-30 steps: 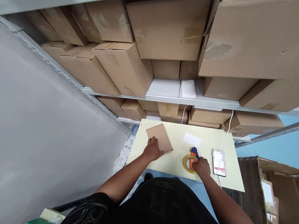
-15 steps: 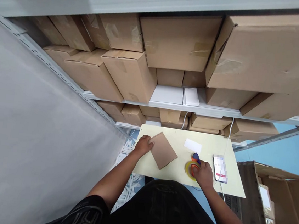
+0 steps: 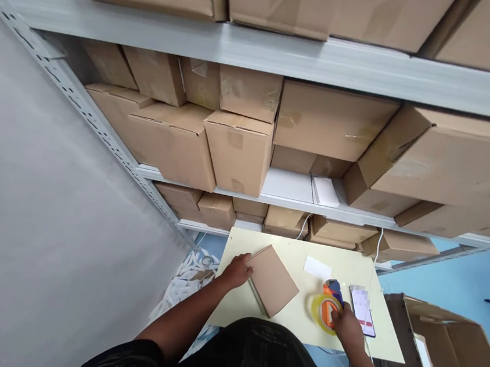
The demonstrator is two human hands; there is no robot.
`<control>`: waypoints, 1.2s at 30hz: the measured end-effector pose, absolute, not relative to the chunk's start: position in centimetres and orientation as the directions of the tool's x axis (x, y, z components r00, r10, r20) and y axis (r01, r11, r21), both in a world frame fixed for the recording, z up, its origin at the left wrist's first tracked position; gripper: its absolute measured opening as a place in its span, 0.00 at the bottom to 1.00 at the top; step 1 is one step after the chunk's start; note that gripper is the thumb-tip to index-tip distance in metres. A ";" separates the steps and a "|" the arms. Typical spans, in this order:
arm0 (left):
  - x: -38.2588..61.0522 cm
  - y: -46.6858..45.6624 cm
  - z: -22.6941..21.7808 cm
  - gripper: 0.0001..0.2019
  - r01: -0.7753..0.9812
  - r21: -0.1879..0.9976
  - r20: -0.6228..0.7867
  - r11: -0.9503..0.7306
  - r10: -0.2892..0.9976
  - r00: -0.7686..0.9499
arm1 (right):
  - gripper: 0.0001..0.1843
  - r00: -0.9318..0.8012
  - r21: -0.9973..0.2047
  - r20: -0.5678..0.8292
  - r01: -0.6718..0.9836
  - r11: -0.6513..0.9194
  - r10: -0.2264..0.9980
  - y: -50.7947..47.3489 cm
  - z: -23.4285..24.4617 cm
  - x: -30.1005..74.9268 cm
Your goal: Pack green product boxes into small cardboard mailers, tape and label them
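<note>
On the pale yellow table, a thin brown cardboard box [image 3: 273,281] lies at a slant, one narrow side visible. My left hand [image 3: 238,271] is closed on its upper left corner, thumb towards the top face. A tape dispenser [image 3: 329,304] with an orange and blue body and a yellow roll is in my right hand [image 3: 347,328], to the right of the box; the roll is slightly blurred. Some of the right fingers are hidden behind the dispenser. Beyond it lies a white slip of paper [image 3: 317,267].
A phone [image 3: 362,310] with a lit screen and a white cable [image 3: 378,247] are at the table's [image 3: 239,242] right. Shelves of cardboard boxes [image 3: 237,153] rise behind. White scraps [image 3: 174,293] cover the floor at left; a large open carton [image 3: 455,346] stands at right.
My right hand has raised the tape dispenser off the table. The box's near-left side now shows, with my left hand still on its corner. The camera view has shifted upward.
</note>
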State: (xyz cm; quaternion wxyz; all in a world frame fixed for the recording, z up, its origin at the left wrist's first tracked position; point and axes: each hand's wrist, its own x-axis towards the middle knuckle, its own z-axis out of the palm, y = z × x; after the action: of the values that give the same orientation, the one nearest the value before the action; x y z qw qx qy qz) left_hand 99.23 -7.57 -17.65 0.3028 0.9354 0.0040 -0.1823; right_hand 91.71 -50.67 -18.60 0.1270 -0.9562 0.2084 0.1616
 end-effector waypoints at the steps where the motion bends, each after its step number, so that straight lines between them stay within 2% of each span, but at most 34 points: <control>1: 99.3 -7.4 -17.7 0.30 0.121 0.568 -0.347 -0.814 -0.104 0.932 | 0.14 0.871 -0.221 -0.342 -0.440 -0.870 -0.353 -50.5 -17.2 91.9; 4: 99.2 -6.8 -17.8 0.28 0.118 0.576 -0.358 -0.809 -0.120 0.926 | 0.21 0.899 -0.338 -0.263 -0.425 -0.840 -0.349 -48.9 -11.0 94.3; 9: 97.5 -6.4 -18.6 0.27 0.128 0.593 -0.366 -0.795 -0.125 0.922 | 0.20 0.945 -0.428 -0.162 -0.328 -0.842 -0.285 -42.2 1.0 103.4; 12: 96.2 -6.4 -19.2 0.29 0.146 0.586 -0.373 -0.797 -0.105 0.922 | 0.20 0.972 -0.468 -0.083 -0.234 -0.852 -0.221 -37.5 5.4 109.6; 15: 95.1 -6.4 -19.6 0.29 0.154 0.592 -0.381 -0.791 -0.106 0.918 | 0.21 0.967 -0.469 -0.108 -0.253 -0.846 -0.229 -33.7 7.6 115.0; 19: 94.4 -6.2 -20.0 0.29 0.183 0.614 -0.397 -0.768 -0.099 0.912 | 0.24 0.942 -0.482 -0.210 -0.334 -0.810 -0.263 -30.3 9.0 120.2; 22: 94.2 -6.0 -20.3 0.29 0.182 0.627 -0.389 -0.757 -0.102 0.916 | 0.23 0.915 -0.445 -0.284 -0.391 -0.805 -0.287 -28.6 9.2 122.5; 27: 94.0 -6.0 -20.6 0.29 0.177 0.638 -0.372 -0.749 -0.098 0.923 | 0.26 0.921 -0.368 -0.291 -0.358 -0.858 -0.259 -27.4 9.0 123.9; 29: 94.1 -5.9 -20.7 0.28 0.177 0.639 -0.367 -0.749 -0.094 0.926 | 0.28 0.940 -0.359 -0.233 -0.320 -0.877 -0.247 -27.7 9.4 123.3; 33: 95.0 -5.6 -20.6 0.24 0.162 0.655 -0.336 -0.738 -0.092 0.938 | 0.27 0.967 -0.431 0.156 -0.116 -0.895 -0.200 -30.5 8.3 118.3; 34: 95.4 -5.5 -20.5 0.21 0.153 0.657 -0.326 -0.738 -0.095 0.941 | 0.25 0.961 -0.467 0.203 -0.073 -0.881 -0.187 -31.5 7.0 116.0; 36: 96.1 -5.3 -20.4 0.17 0.132 0.654 -0.314 -0.744 -0.108 0.943 | 0.21 0.980 -0.539 0.157 -0.021 -0.842 -0.124 -33.7 2.7 110.2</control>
State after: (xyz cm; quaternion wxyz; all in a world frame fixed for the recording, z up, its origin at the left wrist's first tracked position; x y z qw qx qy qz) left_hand 96.08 -5.34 -20.38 0.3574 0.9187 0.0067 -0.1681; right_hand 110.16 -33.74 2.66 0.2785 -0.9552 0.0380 -0.0930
